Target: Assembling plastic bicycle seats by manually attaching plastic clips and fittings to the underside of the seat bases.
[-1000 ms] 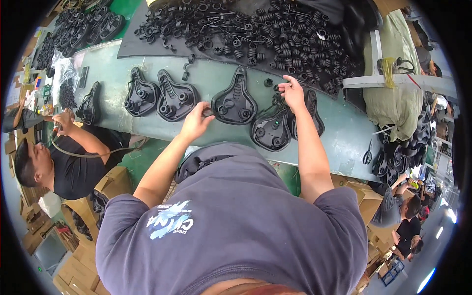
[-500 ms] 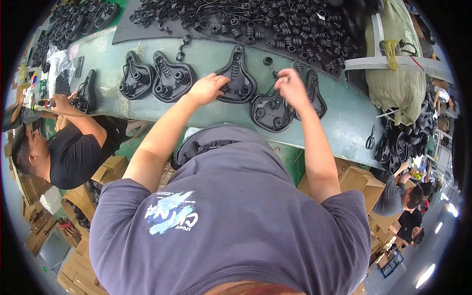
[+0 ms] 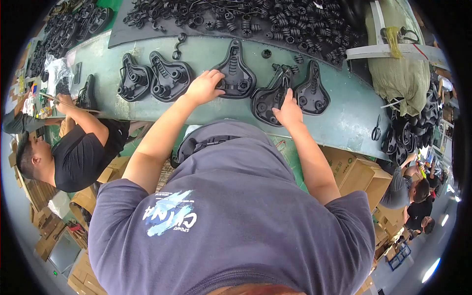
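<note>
Several black bicycle saddles lie underside up in a row on the green table. My left hand (image 3: 204,88) rests on the left rim of the middle saddle (image 3: 239,73), fingers curled over its edge. To the right, my right hand (image 3: 288,111) grips another saddle (image 3: 265,107) along its right side, thumb low and index finger stretched upward. Dark rails (image 3: 282,74) lie over that saddle's narrow end; the fingers hide part of them. Just beyond my right hand sits a further saddle (image 3: 313,92), apart from the hand.
Two saddles (image 3: 133,78) lie to the left. Springs and small black parts (image 3: 290,24) are heaped on a dark mat at the far side. Scissors (image 3: 376,129) lie at right, near a white metal bar (image 3: 393,53). A co-worker (image 3: 73,152) works at the left.
My right hand has come down from above onto the saddle and its rails. That saddle has turned slightly, and the rightmost saddle now shows more fully. My left hand stays on the middle saddle.
</note>
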The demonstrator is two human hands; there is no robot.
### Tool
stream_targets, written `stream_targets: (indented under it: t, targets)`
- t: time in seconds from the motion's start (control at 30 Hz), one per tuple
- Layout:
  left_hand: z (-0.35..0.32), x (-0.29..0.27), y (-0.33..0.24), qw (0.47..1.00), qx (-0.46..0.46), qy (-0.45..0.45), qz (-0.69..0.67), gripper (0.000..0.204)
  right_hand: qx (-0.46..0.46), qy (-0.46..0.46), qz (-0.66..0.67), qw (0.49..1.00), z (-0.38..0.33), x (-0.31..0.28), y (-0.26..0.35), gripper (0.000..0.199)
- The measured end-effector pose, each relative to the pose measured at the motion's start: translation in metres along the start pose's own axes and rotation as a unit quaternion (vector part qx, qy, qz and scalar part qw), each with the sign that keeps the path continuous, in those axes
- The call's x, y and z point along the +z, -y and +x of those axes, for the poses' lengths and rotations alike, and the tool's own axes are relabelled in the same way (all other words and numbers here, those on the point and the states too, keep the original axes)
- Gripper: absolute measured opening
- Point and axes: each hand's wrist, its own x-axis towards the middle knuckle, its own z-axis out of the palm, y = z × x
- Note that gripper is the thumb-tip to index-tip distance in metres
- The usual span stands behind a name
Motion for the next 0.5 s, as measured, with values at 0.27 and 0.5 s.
stream_targets:
  t: [0.27, 0.5]
  targets:
    - [0.001, 0.000, 0.005, 0.999, 0.008, 0.033, -0.035, 0.051, -0.021, -0.045, 0.234, 0.971, 0.005, -0.041, 0.039, 0.097]
    - [0.003, -0.002, 0.003, 0.993, -0.018, -0.005, -0.120, 0.052, 0.041, 0.205, 0.625, 0.752, 0.071, -0.071, 0.125, 0.043]
